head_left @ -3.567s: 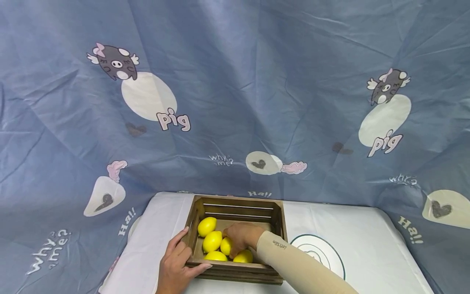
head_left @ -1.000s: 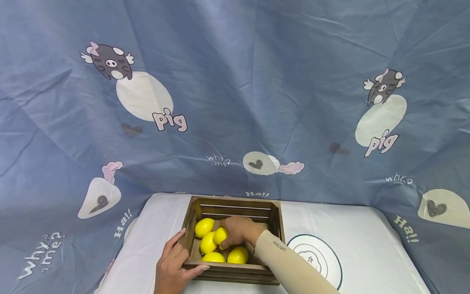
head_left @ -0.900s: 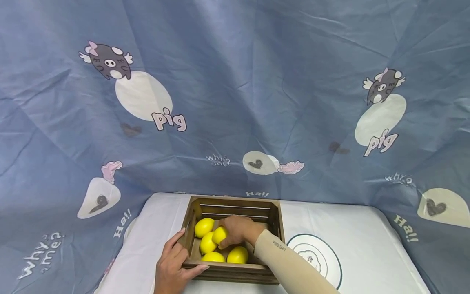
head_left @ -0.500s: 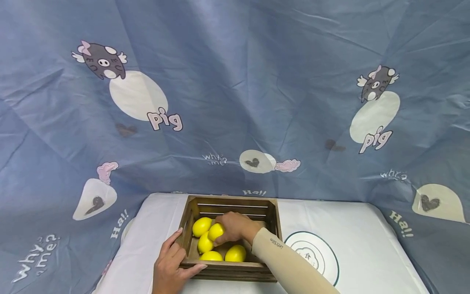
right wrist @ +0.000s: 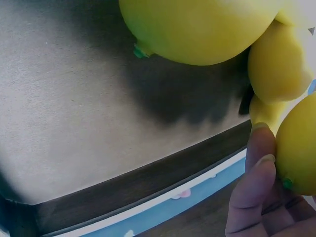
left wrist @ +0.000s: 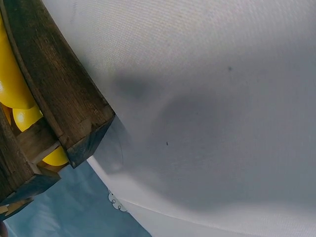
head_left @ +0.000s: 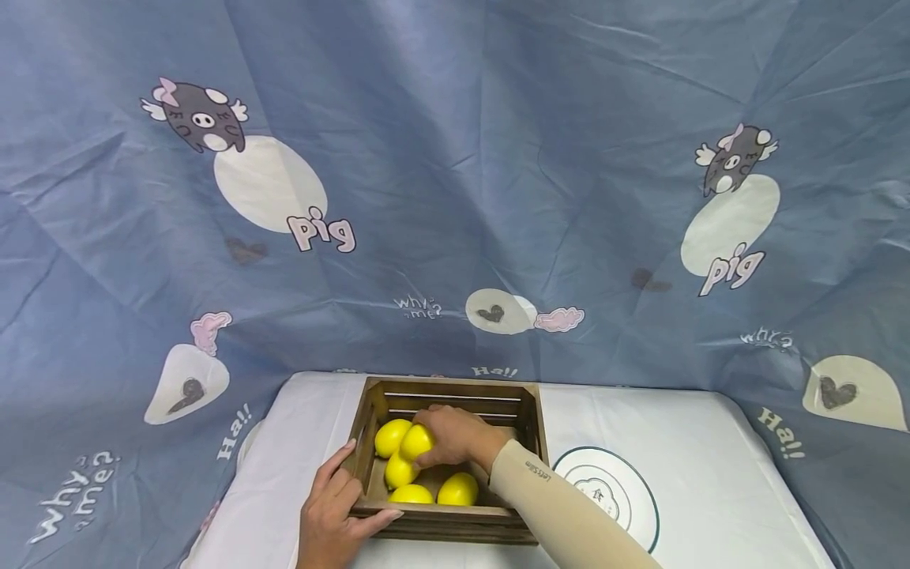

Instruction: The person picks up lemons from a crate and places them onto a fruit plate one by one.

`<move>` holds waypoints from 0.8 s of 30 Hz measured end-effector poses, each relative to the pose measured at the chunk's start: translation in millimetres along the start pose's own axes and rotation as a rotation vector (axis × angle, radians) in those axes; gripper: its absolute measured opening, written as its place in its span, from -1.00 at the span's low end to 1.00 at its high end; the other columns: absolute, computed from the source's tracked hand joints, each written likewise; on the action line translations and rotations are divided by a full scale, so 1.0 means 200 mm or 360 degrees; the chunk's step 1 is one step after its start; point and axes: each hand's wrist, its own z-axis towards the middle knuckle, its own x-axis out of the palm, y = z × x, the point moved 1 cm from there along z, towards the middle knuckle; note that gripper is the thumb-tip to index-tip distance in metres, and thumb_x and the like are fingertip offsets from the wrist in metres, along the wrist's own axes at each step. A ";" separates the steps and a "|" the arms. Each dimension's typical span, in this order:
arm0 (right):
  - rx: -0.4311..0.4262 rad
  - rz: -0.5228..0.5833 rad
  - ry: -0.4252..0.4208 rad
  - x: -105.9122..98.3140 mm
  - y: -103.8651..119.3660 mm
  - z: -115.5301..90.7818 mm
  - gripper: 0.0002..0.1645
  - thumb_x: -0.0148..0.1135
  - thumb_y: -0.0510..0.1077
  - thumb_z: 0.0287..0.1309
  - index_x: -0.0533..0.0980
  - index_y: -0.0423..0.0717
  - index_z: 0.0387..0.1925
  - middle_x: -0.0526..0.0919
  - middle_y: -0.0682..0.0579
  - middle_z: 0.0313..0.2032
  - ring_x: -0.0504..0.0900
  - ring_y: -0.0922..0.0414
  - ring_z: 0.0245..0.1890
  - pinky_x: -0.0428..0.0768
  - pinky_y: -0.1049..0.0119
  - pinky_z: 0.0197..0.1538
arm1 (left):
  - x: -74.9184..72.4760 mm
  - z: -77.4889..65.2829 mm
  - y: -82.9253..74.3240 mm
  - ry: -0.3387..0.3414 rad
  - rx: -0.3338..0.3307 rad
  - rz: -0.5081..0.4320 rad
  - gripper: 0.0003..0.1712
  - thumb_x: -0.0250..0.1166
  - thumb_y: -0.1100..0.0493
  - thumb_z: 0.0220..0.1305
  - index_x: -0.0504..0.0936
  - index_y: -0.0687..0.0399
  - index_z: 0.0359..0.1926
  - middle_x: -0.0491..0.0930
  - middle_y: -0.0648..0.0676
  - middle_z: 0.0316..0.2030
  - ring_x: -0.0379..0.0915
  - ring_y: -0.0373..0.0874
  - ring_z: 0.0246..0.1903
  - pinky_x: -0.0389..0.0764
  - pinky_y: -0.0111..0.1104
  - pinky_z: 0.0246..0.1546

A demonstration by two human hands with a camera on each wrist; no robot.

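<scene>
A brown slatted wooden crate (head_left: 455, 514) sits on the white table with several yellow lemons inside. My right hand (head_left: 455, 435) reaches into it and holds one lemon (head_left: 417, 442) between thumb and fingers. That lemon overlaps another lemon (head_left: 401, 472) in the head view. In the right wrist view the held lemon (right wrist: 300, 148) shows a green tip against my fingers. More lemons lie at the crate's left (head_left: 391, 437) and along its front (head_left: 458, 489). My left hand (head_left: 332, 510) grips the crate's front left corner, its thumb along the front board.
A white plate (head_left: 629, 490) with a dark green rim lies right of the crate, partly behind my right sleeve (head_left: 562, 506). White cloth (head_left: 711, 458) covers the table. A blue printed curtain (head_left: 611, 158) hangs behind and around it.
My right hand has raised the lemon from among the others and moved it slightly back and left, above a neighbouring lemon. My left hand stays on the crate's corner.
</scene>
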 end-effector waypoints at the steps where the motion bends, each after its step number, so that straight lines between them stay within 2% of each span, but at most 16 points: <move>1: 0.0000 -0.0002 -0.0009 0.00 0.00 0.00 -0.19 0.56 0.32 0.07 0.55 0.12 0.29 0.64 0.16 0.00 0.59 0.25 -0.15 0.66 0.36 -0.14 | 0.00 0.00 0.00 -0.0006 0.0009 -0.0003 -0.26 0.37 -0.51 0.16 0.29 -0.05 -0.61 0.32 -0.05 -0.57 0.57 0.31 0.11 0.43 -0.40 0.42; 11: -0.0014 0.0003 -0.0063 -0.01 0.01 -0.01 -0.19 0.55 0.32 0.09 0.52 0.11 0.29 0.63 0.15 0.00 0.58 0.25 -0.19 0.64 0.37 -0.18 | 0.01 -0.01 0.00 -0.0023 0.0020 0.0012 -0.24 0.35 -0.53 0.17 0.27 -0.06 -0.62 0.29 -0.07 -0.58 0.59 0.32 0.06 0.40 -0.47 0.43; 17: -0.0036 0.0061 -0.0103 0.01 0.01 -0.02 -0.23 0.56 0.30 0.07 0.52 0.13 0.24 0.60 0.17 -0.05 0.54 0.28 -0.25 0.60 0.40 -0.26 | 0.01 -0.03 -0.01 -0.0086 0.0082 0.0011 -0.24 0.34 -0.52 0.20 0.23 -0.09 -0.63 0.20 -0.09 -0.59 0.60 0.33 -0.05 0.44 -0.43 0.41; 24: -0.0080 0.0086 -0.0237 -0.02 0.01 0.00 -0.27 0.55 0.26 0.09 0.51 0.12 0.22 0.58 0.14 -0.04 0.52 0.27 -0.27 0.57 0.43 -0.29 | 0.02 -0.01 -0.01 -0.0067 0.0055 0.0018 -0.24 0.34 -0.53 0.18 0.28 -0.06 -0.62 0.27 -0.07 -0.59 0.60 0.31 0.03 0.42 -0.48 0.41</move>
